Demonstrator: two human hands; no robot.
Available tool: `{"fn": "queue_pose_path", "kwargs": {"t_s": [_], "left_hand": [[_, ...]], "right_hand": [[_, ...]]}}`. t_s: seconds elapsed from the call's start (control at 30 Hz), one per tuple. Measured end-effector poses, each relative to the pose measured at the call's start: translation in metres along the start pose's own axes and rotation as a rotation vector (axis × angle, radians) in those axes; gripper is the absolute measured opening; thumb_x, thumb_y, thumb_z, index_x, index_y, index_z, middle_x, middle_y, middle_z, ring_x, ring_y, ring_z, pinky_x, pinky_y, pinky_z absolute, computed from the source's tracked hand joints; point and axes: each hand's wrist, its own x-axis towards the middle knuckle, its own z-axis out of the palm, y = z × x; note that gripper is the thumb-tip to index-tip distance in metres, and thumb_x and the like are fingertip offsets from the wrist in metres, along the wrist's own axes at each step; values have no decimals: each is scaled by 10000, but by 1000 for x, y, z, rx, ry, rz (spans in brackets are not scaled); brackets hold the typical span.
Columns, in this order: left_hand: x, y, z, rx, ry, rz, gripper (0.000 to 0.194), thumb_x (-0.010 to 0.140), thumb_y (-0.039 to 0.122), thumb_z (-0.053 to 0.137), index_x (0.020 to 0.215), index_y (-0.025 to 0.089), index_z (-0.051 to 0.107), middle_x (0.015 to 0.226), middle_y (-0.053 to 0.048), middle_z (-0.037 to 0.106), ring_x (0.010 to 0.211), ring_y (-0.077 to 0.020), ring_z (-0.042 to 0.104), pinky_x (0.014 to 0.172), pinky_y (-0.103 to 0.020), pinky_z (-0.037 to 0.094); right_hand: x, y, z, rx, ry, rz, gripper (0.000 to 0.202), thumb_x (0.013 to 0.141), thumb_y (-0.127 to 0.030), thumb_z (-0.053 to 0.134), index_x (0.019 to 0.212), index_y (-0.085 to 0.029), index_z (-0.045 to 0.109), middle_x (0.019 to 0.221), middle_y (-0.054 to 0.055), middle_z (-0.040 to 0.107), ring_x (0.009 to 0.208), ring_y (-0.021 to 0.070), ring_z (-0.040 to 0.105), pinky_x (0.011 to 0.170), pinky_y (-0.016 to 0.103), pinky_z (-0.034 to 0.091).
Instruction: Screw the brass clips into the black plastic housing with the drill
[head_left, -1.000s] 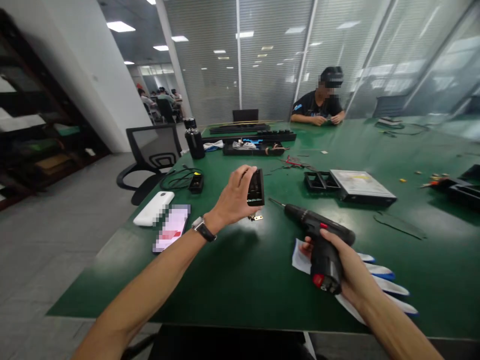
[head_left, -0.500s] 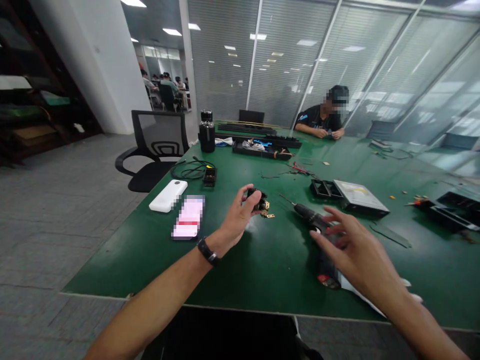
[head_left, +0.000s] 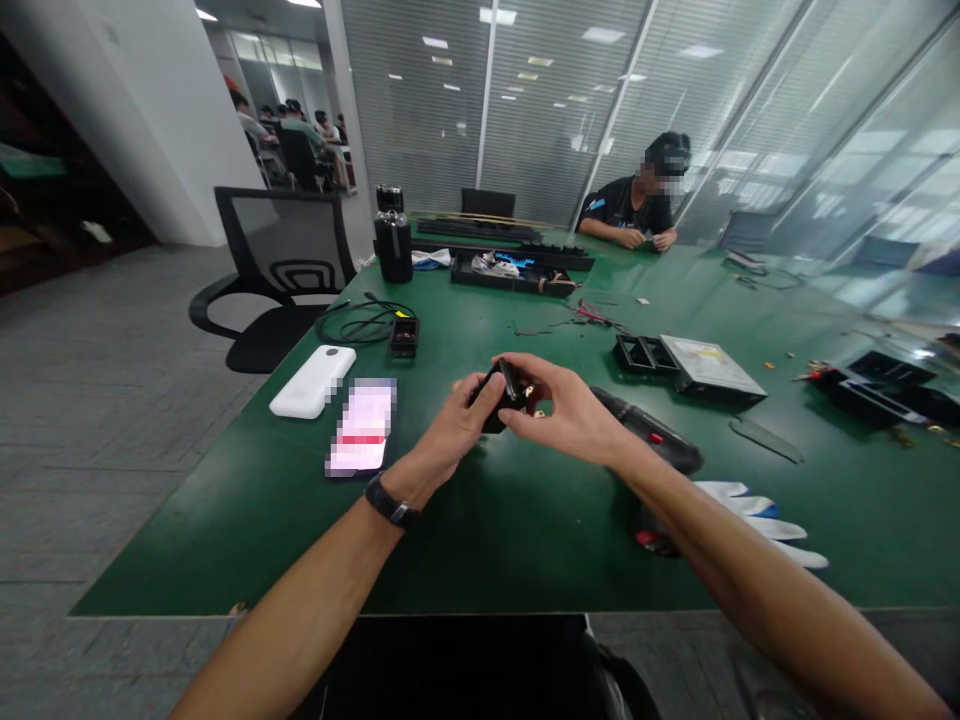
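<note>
A small black part [head_left: 493,421] is gripped by my left hand [head_left: 456,428], thumb on top, above the middle of the green table [head_left: 555,560]. My right hand [head_left: 559,408] meets it from the right, its thumb and fingers closed around the same part. Small brass pieces [head_left: 539,412] show beside the right fingers. Under and beyond my right forearm lies a black and red power drill [head_left: 660,437], partly covered by the arm. A white glove [head_left: 780,525] rests next to it.
On the left are a white power bank [head_left: 313,382], a phone [head_left: 363,428] and a small black box [head_left: 405,337] by a coiled cable. Farther back stand a black bottle [head_left: 394,240] and a tray [head_left: 512,275]. A person [head_left: 637,205] sits across. Black cases [head_left: 709,370] lie right.
My right hand has left the drill's side and moved left, closing on the black part in my left hand. The view has shifted slightly, and more of the glove shows.
</note>
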Motion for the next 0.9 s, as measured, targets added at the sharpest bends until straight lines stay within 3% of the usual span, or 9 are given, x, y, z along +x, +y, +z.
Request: {"fn": "queue_pose_path", "kwargs": {"t_s": [0.1, 0.2, 0.27, 0.33, 0.43, 0.53, 0.8, 0.9], "left_hand": [[3, 7, -13, -28, -137, -36, 566, 795, 632, 852, 1132, 189, 756, 1051, -79, 756, 962, -206, 712, 824, -311, 569], [5, 5, -19, 7, -138, -108, 555, 760, 571, 901, 1116, 167, 766, 968, -81, 765, 820, -185, 710, 687, -281, 543], [7, 0, -19, 39, -54, -149, 544, 774, 544, 900, 1125, 158, 744, 962, -87, 762, 763, -180, 711, 607, -266, 515], [9, -7, -16, 40, 48, -174, 530, 796, 511, 891, 1144, 160, 700, 1020, -96, 756, 759, -182, 729, 577, -262, 513], [12, -18, -11, -6, 145, -179, 508, 780, 452, 911, 1115, 174, 649, 1058, -89, 746, 828, -191, 751, 650, -284, 570], [12, -26, -6, -37, 170, -181, 514, 747, 423, 933, 1084, 179, 631, 1010, -63, 746, 864, -181, 736, 723, -291, 586], [11, -33, 0, 4, 202, -178, 495, 774, 435, 915, 1063, 175, 610, 940, -34, 735, 815, -151, 699, 722, -273, 555], [11, -33, 0, 5, 201, -168, 486, 772, 427, 915, 1054, 179, 607, 932, -38, 737, 804, -161, 703, 719, -284, 554]], "right_hand": [[12, 7, -12, 284, -133, 67, 632, 859, -268, 693, 1475, -155, 610, 1274, 78, 744, 1085, 229, 700, 912, 344, 572], [18, 27, -27, 345, -304, 124, 701, 912, -357, 686, 1577, -187, 538, 1375, 91, 715, 1077, 221, 710, 865, 326, 579], [19, 46, -35, 174, -298, 170, 656, 985, -412, 613, 1589, -176, 518, 1394, 118, 712, 1022, 209, 728, 833, 322, 581], [16, 65, -36, -77, -264, 214, 516, 999, -371, 605, 1460, -140, 632, 1239, 116, 774, 928, 198, 729, 801, 309, 560], [11, 88, -29, -262, -293, 236, 263, 952, -284, 682, 1170, -166, 770, 1041, 80, 801, 833, 201, 702, 760, 304, 504], [10, 101, -17, -400, -310, 244, 125, 919, -272, 737, 1004, -186, 771, 997, 92, 788, 856, 231, 697, 755, 312, 464], [10, 102, -5, -572, -343, 241, 118, 935, -153, 650, 985, -201, 746, 1034, 115, 768, 946, 259, 716, 800, 315, 458], [8, 97, -3, -594, -340, 240, 111, 934, -175, 653, 997, -192, 742, 1067, 139, 767, 953, 284, 721, 790, 332, 471]]}}
